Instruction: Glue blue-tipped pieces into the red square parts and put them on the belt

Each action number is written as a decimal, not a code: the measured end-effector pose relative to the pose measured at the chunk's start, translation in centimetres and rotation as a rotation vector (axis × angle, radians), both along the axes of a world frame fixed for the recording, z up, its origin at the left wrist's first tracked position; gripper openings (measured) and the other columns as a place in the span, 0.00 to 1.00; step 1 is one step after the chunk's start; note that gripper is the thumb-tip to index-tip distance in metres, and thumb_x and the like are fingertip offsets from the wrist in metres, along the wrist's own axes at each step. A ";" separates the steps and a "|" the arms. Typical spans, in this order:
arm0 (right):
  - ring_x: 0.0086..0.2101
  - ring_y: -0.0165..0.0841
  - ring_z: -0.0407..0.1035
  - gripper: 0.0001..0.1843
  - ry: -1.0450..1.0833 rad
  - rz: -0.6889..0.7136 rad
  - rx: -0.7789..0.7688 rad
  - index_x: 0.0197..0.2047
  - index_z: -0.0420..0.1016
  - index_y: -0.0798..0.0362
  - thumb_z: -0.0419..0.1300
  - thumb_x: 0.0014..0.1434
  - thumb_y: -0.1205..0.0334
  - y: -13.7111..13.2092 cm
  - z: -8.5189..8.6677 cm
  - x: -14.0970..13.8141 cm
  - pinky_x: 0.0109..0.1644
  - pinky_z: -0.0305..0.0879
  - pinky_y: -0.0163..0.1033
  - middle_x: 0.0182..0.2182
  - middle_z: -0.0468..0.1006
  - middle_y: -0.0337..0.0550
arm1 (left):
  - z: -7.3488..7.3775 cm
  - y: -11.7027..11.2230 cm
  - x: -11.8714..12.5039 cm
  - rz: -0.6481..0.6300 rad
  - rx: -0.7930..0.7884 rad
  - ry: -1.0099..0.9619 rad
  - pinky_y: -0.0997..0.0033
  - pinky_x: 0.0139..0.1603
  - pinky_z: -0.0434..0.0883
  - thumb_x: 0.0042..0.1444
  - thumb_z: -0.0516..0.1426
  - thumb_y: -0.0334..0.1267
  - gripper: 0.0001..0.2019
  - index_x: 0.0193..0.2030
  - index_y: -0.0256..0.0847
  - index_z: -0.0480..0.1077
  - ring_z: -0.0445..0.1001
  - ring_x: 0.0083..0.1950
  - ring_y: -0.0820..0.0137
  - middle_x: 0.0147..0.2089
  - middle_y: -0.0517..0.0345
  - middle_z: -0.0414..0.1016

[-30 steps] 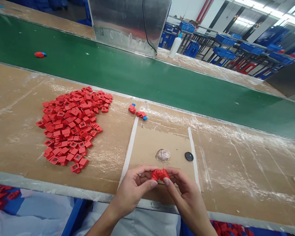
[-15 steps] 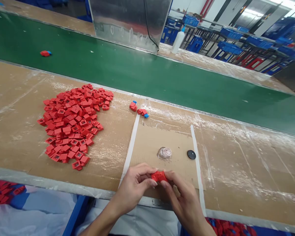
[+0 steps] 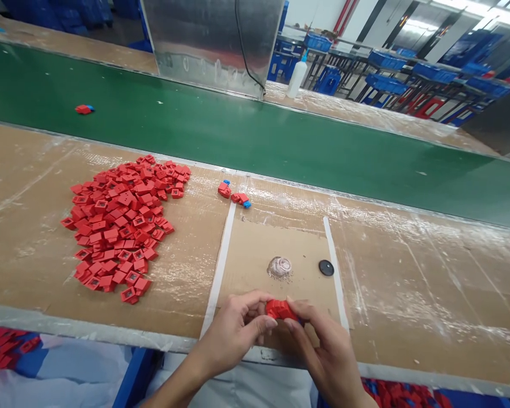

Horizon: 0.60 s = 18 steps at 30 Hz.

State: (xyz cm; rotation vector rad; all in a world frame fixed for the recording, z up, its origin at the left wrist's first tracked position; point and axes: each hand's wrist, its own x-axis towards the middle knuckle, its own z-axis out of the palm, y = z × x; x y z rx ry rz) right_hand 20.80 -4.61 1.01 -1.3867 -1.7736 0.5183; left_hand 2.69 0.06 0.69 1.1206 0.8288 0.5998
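Figure: the left hand and right hand are pinching a light, stiff red plastic part by its edges, both grips closed on it, just above the cardboard pad on the surface.

Two hands, one red plastic part, one black disc.

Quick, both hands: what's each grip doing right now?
Left hand: closed, holding the red plastic part.
Right hand: closed, holding the same red plastic part.
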 end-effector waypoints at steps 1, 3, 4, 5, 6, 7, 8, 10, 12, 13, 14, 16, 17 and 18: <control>0.38 0.36 0.75 0.10 -0.005 0.024 -0.001 0.48 0.73 0.49 0.56 0.65 0.68 0.0 0.0 -0.1 0.41 0.74 0.36 0.38 0.79 0.45 | 0.0 0.0 0.0 -0.012 0.004 0.003 0.77 0.26 0.64 0.61 0.57 0.37 0.13 0.50 0.39 0.75 0.66 0.25 0.75 0.26 0.63 0.69; 0.38 0.36 0.75 0.11 -0.006 0.076 -0.012 0.49 0.73 0.49 0.55 0.65 0.70 -0.1 -0.2 -0.2 0.40 0.73 0.36 0.38 0.78 0.46 | 0.0 0.1 -0.1 -0.029 0.021 0.012 0.77 0.25 0.64 0.61 0.56 0.35 0.10 0.46 0.37 0.76 0.66 0.24 0.75 0.26 0.61 0.70; 0.38 0.36 0.74 0.12 -0.004 0.098 -0.020 0.48 0.73 0.49 0.54 0.65 0.71 -0.2 -0.3 -0.2 0.40 0.73 0.37 0.38 0.78 0.46 | 0.0 0.1 -0.2 -0.039 0.030 0.016 0.76 0.25 0.65 0.61 0.56 0.35 0.09 0.43 0.37 0.76 0.67 0.23 0.75 0.25 0.61 0.70; 0.38 0.36 0.74 0.12 0.000 0.115 -0.026 0.48 0.72 0.50 0.54 0.65 0.72 -0.2 -0.3 -0.2 0.40 0.73 0.37 0.38 0.77 0.47 | 0.0 0.1 -0.2 -0.048 0.037 0.018 0.76 0.25 0.66 0.61 0.55 0.35 0.09 0.41 0.36 0.76 0.67 0.23 0.75 0.25 0.60 0.70; 0.38 0.36 0.73 0.13 0.001 0.129 -0.031 0.48 0.72 0.50 0.53 0.65 0.73 -0.2 -0.4 -0.3 0.40 0.72 0.38 0.38 0.77 0.47 | 0.0 0.1 -0.3 -0.055 0.038 0.018 0.76 0.25 0.66 0.61 0.55 0.35 0.08 0.38 0.36 0.75 0.67 0.23 0.74 0.25 0.60 0.70; 0.38 0.36 0.73 0.13 -0.003 0.140 -0.035 0.49 0.71 0.50 0.53 0.66 0.74 -0.2 -0.4 -0.3 0.39 0.72 0.38 0.38 0.76 0.48 | 0.0 0.1 -0.3 -0.060 0.036 0.022 0.76 0.25 0.66 0.61 0.55 0.35 0.08 0.36 0.36 0.75 0.67 0.23 0.74 0.24 0.60 0.70; 0.37 0.36 0.73 0.14 -0.016 0.151 -0.039 0.50 0.71 0.50 0.52 0.66 0.74 -0.2 -0.3 -0.3 0.38 0.72 0.38 0.38 0.76 0.47 | 0.0 0.1 -0.3 -0.061 0.033 0.027 0.76 0.25 0.66 0.61 0.54 0.36 0.08 0.35 0.36 0.74 0.67 0.23 0.74 0.24 0.61 0.69; 0.35 0.35 0.72 0.15 -0.059 0.168 -0.035 0.52 0.70 0.50 0.52 0.66 0.74 0.0 -0.2 -0.3 0.36 0.71 0.39 0.36 0.76 0.47 | 0.1 0.1 -0.4 -0.061 0.026 0.035 0.77 0.24 0.66 0.62 0.54 0.36 0.09 0.33 0.37 0.73 0.67 0.23 0.75 0.23 0.61 0.68; 0.34 0.36 0.72 0.16 -0.107 0.183 -0.029 0.54 0.69 0.50 0.52 0.66 0.73 0.3 0.0 -0.3 0.35 0.70 0.39 0.35 0.76 0.46 | 0.0 0.0 -0.5 -0.062 0.019 0.041 0.77 0.23 0.66 0.62 0.54 0.37 0.09 0.33 0.36 0.72 0.66 0.22 0.75 0.23 0.61 0.67; 0.33 0.36 0.72 0.16 -0.121 0.192 -0.029 0.54 0.69 0.50 0.51 0.67 0.73 0.4 0.0 -0.3 0.35 0.70 0.39 0.35 0.76 0.46 | -0.1 0.0 -0.5 -0.062 0.016 0.045 0.77 0.23 0.66 0.62 0.54 0.37 0.09 0.34 0.36 0.73 0.66 0.22 0.75 0.23 0.62 0.67; 0.33 0.36 0.72 0.16 -0.126 0.198 -0.033 0.54 0.68 0.50 0.51 0.67 0.73 0.5 0.0 -0.3 0.35 0.70 0.39 0.35 0.76 0.46 | -0.1 0.0 -0.5 -0.062 0.013 0.051 0.77 0.23 0.66 0.62 0.54 0.37 0.09 0.35 0.36 0.73 0.66 0.21 0.75 0.22 0.62 0.67; 0.33 0.35 0.71 0.15 -0.123 0.200 -0.048 0.54 0.67 0.49 0.51 0.67 0.73 0.6 0.0 -0.5 0.35 0.69 0.39 0.35 0.76 0.45 | -0.3 -0.1 -0.6 -0.058 0.009 0.063 0.77 0.22 0.65 0.63 0.53 0.37 0.09 0.37 0.37 0.73 0.66 0.21 0.75 0.23 0.62 0.67; 0.32 0.35 0.71 0.15 -0.119 0.194 -0.056 0.54 0.67 0.49 0.50 0.67 0.73 0.6 0.1 -0.5 0.35 0.69 0.38 0.35 0.76 0.45 | -0.4 -0.2 -0.6 -0.056 0.011 0.065 0.78 0.22 0.65 0.63 0.53 0.37 0.09 0.38 0.37 0.73 0.66 0.21 0.75 0.23 0.61 0.68; 0.33 0.35 0.70 0.14 -0.116 0.185 -0.063 0.53 0.67 0.50 0.50 0.68 0.72 0.6 0.1 -0.6 0.35 0.69 0.38 0.35 0.76 0.45 | -0.5 -0.2 -0.7 -0.054 0.015 0.066 0.78 0.22 0.65 0.64 0.53 0.37 0.09 0.39 0.37 0.73 0.66 0.21 0.75 0.24 0.61 0.68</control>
